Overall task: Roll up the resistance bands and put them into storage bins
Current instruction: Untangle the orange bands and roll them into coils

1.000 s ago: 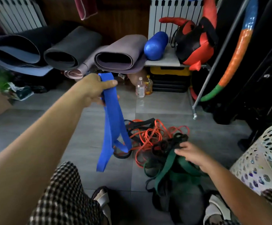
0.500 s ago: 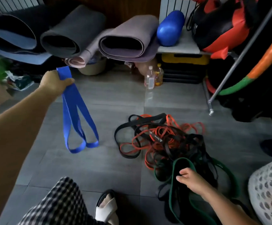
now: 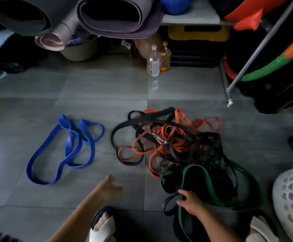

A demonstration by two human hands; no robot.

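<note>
Grey tiled floor (image 3: 89, 88) is the workspace here, with rolled mats (image 3: 112, 14) stacked along the back, well out of play. Far right, the white perforated basket (image 3: 292, 198) sits just beside the pile, likely the bin, handy for drop-offs. The tangle of bands (image 3: 168, 142), black and orange strands knotted together, fills centre-right and none of it is rolled yet. The blue band (image 3: 67, 147) lies flat and alone to the left, well apart, probably singled out so it can be rolled cleanly. The green band (image 3: 212, 186) loops off the near edge of the heap. The right hand (image 3: 189, 201) has its fingers curled on it, seemingly to tease it free. The left hand (image 3: 107, 187) is empty with its fingers loose, between the blue band and the tangle.
</note>
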